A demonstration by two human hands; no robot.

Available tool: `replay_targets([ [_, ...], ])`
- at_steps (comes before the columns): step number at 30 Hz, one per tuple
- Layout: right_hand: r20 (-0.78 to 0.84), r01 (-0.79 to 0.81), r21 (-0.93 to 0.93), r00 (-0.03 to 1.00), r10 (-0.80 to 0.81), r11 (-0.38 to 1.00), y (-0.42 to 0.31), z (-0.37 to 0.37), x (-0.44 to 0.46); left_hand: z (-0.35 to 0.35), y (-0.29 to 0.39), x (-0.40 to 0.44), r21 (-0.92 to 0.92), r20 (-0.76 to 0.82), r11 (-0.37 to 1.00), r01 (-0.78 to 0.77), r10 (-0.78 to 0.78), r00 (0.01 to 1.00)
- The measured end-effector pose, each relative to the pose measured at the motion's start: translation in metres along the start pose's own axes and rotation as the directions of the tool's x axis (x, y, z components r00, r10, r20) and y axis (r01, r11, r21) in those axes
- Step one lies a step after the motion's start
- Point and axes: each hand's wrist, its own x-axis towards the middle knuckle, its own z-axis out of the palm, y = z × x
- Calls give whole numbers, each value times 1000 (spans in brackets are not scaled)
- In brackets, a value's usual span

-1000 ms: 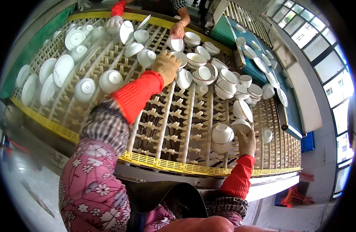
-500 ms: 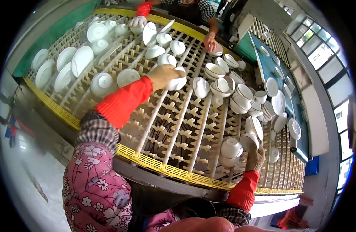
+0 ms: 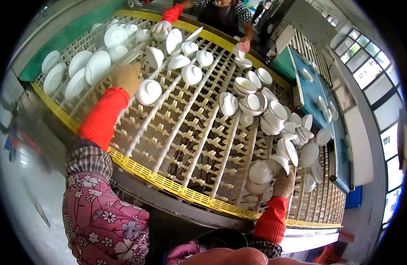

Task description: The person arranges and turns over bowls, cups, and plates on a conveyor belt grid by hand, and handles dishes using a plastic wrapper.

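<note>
"Where's everything sitting?"

"Plates point(image 3: 97, 67) at the left end of the rack point(image 3: 225, 154), bowls point(image 3: 253, 102) crowding the right!"

"And between?"

"More bowls point(image 3: 192, 75) toward the far side, and a lone bowl point(image 3: 228, 104) just left of the crowd!"

"Right of the rack?"

"A belt point(image 3: 317, 92) with dishes point(image 3: 306, 75) on it, windows point(image 3: 367, 73) beyond. Person point(image 3: 219, 20) behind the far edge!"

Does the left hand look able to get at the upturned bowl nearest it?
Probably yes: the left hand is right beside the upturned bowl, with nothing visible standing between them.
</note>
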Motion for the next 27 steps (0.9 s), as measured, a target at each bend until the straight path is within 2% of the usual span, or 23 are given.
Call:
replay_targets([
  [2, -13, 109, 72, 994, -109, 991, 1, 2, 3, -9, 15, -5, 36, 86, 999, -2, -1, 996],
  [3, -35, 139, -7, 990, -139, 990, -11, 1, 0, -35, 32, -10, 54, 158, 999, 5, -14, 987],
  [4, -48, 168, 99, 985, -164, 981, -20, 2, -3, -38, 40, -12, 31, 107, 998, -52, 48, 993],
  [6, -52, 201, 184, 979, -195, 962, -36, 3, -9, -45, 48, -20, 2, 9, 985, -171, 171, 985],
  [7, -12, 145, 260, 989, -147, 955, -34, 8, -10, -60, 61, -22, 21, 91, 987, -157, 155, 984],
  [8, 28, 88, 331, 994, -103, 939, -29, 15, -9, -75, 74, -30, -52, 90, 977, -208, 212, 973],
  [9, 74, 26, 393, 995, -60, 919, -26, 18, -9, -84, 87, -45, -136, -12, 958, -253, 253, 967],
  [10, 17, 252, 268, 964, -266, 930, -45, 8, -19, -90, 103, -61, -315, -11, 896, -313, 326, 945],
  [11, 68, 215, 310, 967, -247, 926, -55, 4, -23, -96, 119, -77, -481, -25, 800, -360, 398, 917],
  [12, 121, 173, 351, 966, -228, 920, -64, 2, -28, -99, 136, -93, -608, 130, 739, -289, 452, 883],
  [13, 153, 126, 418, 966, -207, 899, -76, 0, -36, -120, 153, -101, -717, 266, 656, -234, 568, 779],
  [14, 138, 157, 428, 962, -236, 890, -78, 3, -42, -114, 166, -115, -811, 185, 525, -260, 650, 737],
  [15, 240, 51, 482, 953, -187, 875, -83, 6, -48, -109, 180, -128, -884, 101, 380, -271, 722, 684],
  [16, 338, -58, 524, 930, -145, 850, -91, 7, -54, -116, 195, -143, -978, 94, 194, -79, 742, 663],
  [17, 393, -150, 547, 915, -94, 824, -111, 5, -69, -125, 212, -155, -993, 76, -3, 122, 762, 643],
  [18, 474, -139, 548, 864, -168, 825, -107, 8, -73, -136, 233, -160, -822, 154, -156, 547, 865, 477],
  [20, 472, 29, 503, 828, -302, 864, -111, 14, -87, -147, 249, -171, -900, 257, 35, 435, 848, 464],
  [21, 399, 172, 526, 815, -421, 833, -105, 19, -86, -125, 251, -189, -984, 176, 127, 122, 745, 643],
  [24, 593, 162, 508, 647, -480, 846, -137, -21, -79, -139, 243, -172, -903, 406, 222, 369, 723, 559],
  [25, 557, 227, 472, 672, -488, 852, -142, -27, -83, -154, 244, -168, -822, 560, 359, 441, 648, 516],
  [27, 522, 290, 498, 653, -550, 817, -133, -18, -83, -130, 251, -177, -897, 388, 430, 97, 666, 637],
])
